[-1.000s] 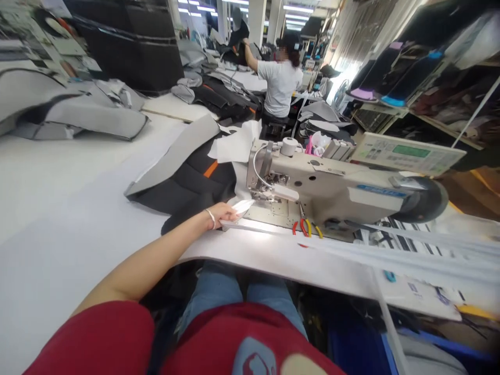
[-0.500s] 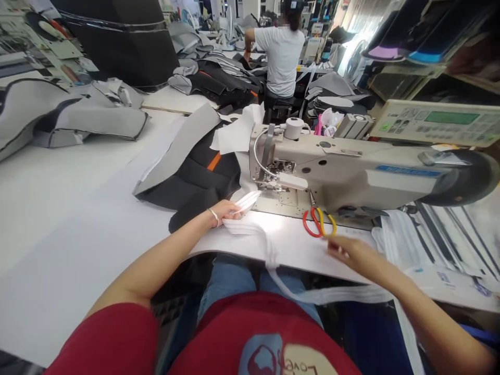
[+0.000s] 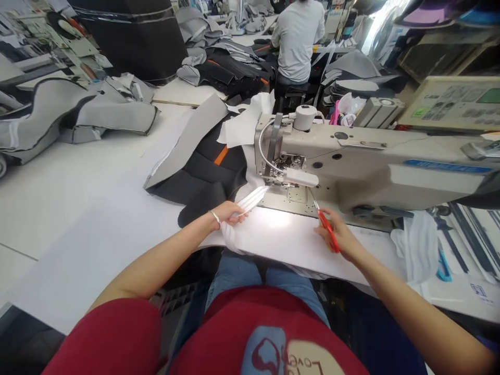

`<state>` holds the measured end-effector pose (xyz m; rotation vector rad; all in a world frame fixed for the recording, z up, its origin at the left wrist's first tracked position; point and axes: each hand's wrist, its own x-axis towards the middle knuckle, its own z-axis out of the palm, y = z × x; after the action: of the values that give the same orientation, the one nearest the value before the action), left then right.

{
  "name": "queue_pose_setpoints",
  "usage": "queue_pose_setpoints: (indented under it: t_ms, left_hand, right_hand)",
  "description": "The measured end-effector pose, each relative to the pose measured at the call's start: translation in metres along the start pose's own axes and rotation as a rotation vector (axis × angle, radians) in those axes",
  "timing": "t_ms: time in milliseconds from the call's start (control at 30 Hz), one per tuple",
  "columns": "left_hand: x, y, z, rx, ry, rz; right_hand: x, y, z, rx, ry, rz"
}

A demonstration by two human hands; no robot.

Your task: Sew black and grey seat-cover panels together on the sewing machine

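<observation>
red-handled scissors (image 3: 330, 232) sit in the right hand (image 3: 344, 237).

My right hand (image 3: 339, 234) now grips the red-handled scissors (image 3: 329, 230), earlier lying by the machine (image 3: 363, 177). The white strip (image 3: 253, 200), earlier trailing rightward, now drops steeply beside my left hand (image 3: 229, 212).

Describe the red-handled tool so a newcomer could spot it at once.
Find the large pale sewing machine. At its near edge, in the right hand, is a tool, metal tip toward the machine. Its red handle sets it apart from the blue item farther right.
</observation>
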<state>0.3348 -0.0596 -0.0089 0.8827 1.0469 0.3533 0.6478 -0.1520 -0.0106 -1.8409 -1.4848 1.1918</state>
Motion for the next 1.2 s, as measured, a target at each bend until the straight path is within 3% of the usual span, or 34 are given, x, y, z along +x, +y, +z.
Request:
queue_pose_setpoints:
  t_ms: [100, 233, 333, 433, 567, 667, 767, 833, 867, 933, 1033, 1100, 1200]
  left_hand:
    - [0.0, 0.003, 0.004, -0.077, -0.012, 0.011]
    - [0.0, 0.009, 0.009, -0.119, -0.019, 0.037]
    - [-0.002, 0.013, 0.013, -0.133, -0.039, 0.072]
    - [-0.002, 0.016, 0.014, -0.13, -0.049, 0.092]
    - [0.001, 0.019, 0.009, -0.114, -0.062, 0.101]
    - [-0.004, 0.016, 0.011, 0.002, -0.08, 0.103]
    - [-0.016, 0.005, 0.028, 0.253, -0.223, 0.134]
    - [-0.019, -0.003, 0.045, 0.447, -0.314, 0.264]
    - [-0.016, -0.007, 0.055, 0.535, -0.293, 0.35]
    - [-0.001, -0.013, 0.075, 0.65, -0.113, 0.444]
    - [0.043, -0.013, 0.106, 0.569, 0.184, 0.347]
    - [0.074, -0.008, 0.125, 0.485, 0.24, 0.322]
    - [0.099, -0.003, 0.14, 0.485, 0.227, 0.426]
  right_hand:
    - [-0.014, -0.022, 0.028, 0.299, -0.352, -0.001]
    - [-0.009, -0.052, 0.052, 0.423, -0.694, 0.08]
    - [0.008, -0.069, 0.059, 0.408, -0.814, 0.105]
    - [0.026, -0.078, 0.069, 0.419, -0.816, 0.052]
    - [0.036, -0.08, 0.088, 0.432, -0.699, -0.055]
    - [0.031, -0.075, 0.093, 0.32, -0.588, -0.118]
    - [0.02, -0.063, 0.08, 0.059, -0.362, -0.227]
    - [0.01, -0.052, 0.065, -0.151, -0.182, -0.244]
    - [0.005, -0.046, 0.057, -0.238, -0.102, -0.224]
    - [-0.006, -0.035, 0.047, -0.35, 0.028, -0.168]
    - [-0.018, -0.025, 0.054, -0.423, 0.224, -0.172]
    - [-0.02, -0.021, 0.069, -0.494, 0.352, -0.213]
    - [-0.013, -0.013, 0.088, -0.698, 0.471, -0.222]
